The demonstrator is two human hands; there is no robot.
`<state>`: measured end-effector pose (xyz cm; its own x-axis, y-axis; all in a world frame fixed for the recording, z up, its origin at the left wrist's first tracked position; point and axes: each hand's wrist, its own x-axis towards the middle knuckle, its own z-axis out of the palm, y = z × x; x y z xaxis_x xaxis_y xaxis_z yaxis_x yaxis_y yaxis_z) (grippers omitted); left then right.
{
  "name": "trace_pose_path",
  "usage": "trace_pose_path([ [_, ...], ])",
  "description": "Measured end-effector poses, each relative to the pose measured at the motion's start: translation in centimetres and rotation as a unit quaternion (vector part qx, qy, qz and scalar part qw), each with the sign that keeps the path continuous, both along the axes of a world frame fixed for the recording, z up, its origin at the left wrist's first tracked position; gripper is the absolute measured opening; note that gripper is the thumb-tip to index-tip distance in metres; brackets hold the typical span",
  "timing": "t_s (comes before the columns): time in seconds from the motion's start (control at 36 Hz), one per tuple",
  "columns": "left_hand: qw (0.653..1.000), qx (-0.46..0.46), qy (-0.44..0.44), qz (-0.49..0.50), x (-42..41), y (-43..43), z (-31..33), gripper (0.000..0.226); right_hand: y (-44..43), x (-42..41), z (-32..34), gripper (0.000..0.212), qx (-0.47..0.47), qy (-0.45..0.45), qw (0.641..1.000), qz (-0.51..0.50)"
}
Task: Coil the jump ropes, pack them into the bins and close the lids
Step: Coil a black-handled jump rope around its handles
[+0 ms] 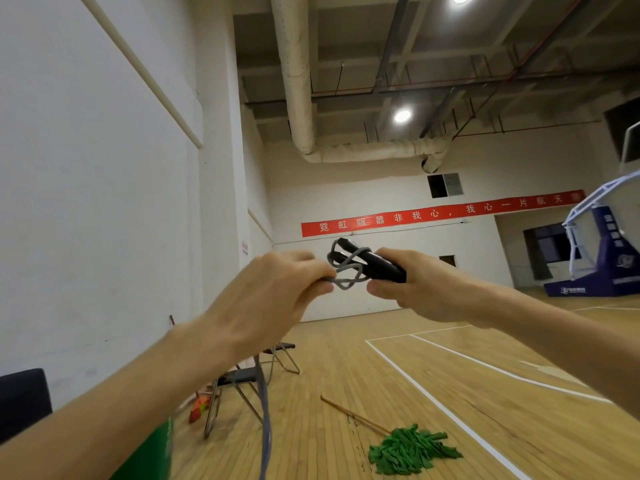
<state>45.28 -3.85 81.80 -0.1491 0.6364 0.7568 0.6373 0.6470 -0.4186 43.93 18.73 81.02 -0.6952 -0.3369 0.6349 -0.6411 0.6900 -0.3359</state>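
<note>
Your left hand point(273, 289) pinches the one grey jump rope point(346, 271) and your right hand point(426, 289) grips its black handles point(384, 266), held mid-air with a strand hanging down. The wall point(104, 202) is close on the left and open court floor point(485, 393) lies to the right. One green mop point(412, 448) and two folding chairs point(242, 379) sit below.

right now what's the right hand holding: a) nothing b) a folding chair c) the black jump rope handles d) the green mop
c: the right hand grips the black handles, while the left hand pinches the grey rope looped round them.
</note>
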Motion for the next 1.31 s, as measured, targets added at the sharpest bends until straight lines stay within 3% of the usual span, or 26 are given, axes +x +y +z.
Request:
trace_pose_path([
  [0.08, 0.998, -0.058, 0.034, -0.01, 0.8, 0.1, 1.3, 0.034, -0.1, 0.2, 0.0, 0.009, 0.025, -0.019, 1.0, -0.002],
  [0.28, 0.993, -0.11, 0.035, -0.02, 1.7, 0.4, 3.9, 0.017, -0.8, 1.0, -0.1, 0.017, 0.125, -0.027, 0.992, -0.006],
  [0.36, 0.995, -0.098, -0.011, -0.029, 1.9, 0.6, 4.5, 0.027, -1.0, 1.5, -0.3, 0.007, 0.161, -0.037, 0.986, 0.001],
  [0.44, 0.995, -0.069, -0.064, -0.038, 1.8, 0.8, 4.8, 0.029, -1.1, 2.0, -0.4, 0.019, 0.187, -0.034, 0.982, 0.002],
  [0.56, 0.986, -0.024, -0.152, -0.064, 1.6, 1.0, 5.1, 0.017, -1.4, 2.7, -0.7, 0.01, 0.215, -0.009, 0.977, 0.015],
  [0.64, 0.965, -0.012, -0.248, -0.084, 1.3, 0.9, 5.2, 0.011, -1.5, 3.0, -0.9, 0.015, 0.23, 0.01, 0.973, 0.015],
  [0.78, 0.93, 0.041, -0.337, -0.139, 0.8, 0.3, 4.5, 0.01, -1.3, 3.7, -0.8, 0.005, 0.215, 0.019, 0.975, 0.045],
  [0.86, 0.906, 0.064, -0.385, -0.165, 0.3, -0.1, 4.0, 0.004, -1.3, 4.2, -0.8, 0.009, 0.196, 0.019, 0.977, 0.084],
  [0.97, 0.877, 0.1, -0.424, -0.204, -0.6, -0.8, 3.4, 0.017, -1.6, 4.4, -0.5, 0.008, 0.143, 0.008, 0.98, 0.139],
  [1.08, 0.88, 0.106, -0.418, -0.197, -1.2, -1.1, 2.2, 0.043, -1.8, 4.1, -0.2, 0.01, 0.075, -0.022, 0.98, 0.183],
  [1.17, 0.845, 0.156, -0.467, -0.208, -1.4, -0.3, 1.5, 0.027, -1.8, 3.7, 0.0, 0.011, 0.014, -0.05, 0.977, 0.207],
  [1.31, 0.81, 0.192, -0.513, -0.21, -2.0, 1.2, 0.8, 0.038, -1.6, 3.1, 0.1, 0.006, -0.044, -0.099, 0.972, 0.208],
])
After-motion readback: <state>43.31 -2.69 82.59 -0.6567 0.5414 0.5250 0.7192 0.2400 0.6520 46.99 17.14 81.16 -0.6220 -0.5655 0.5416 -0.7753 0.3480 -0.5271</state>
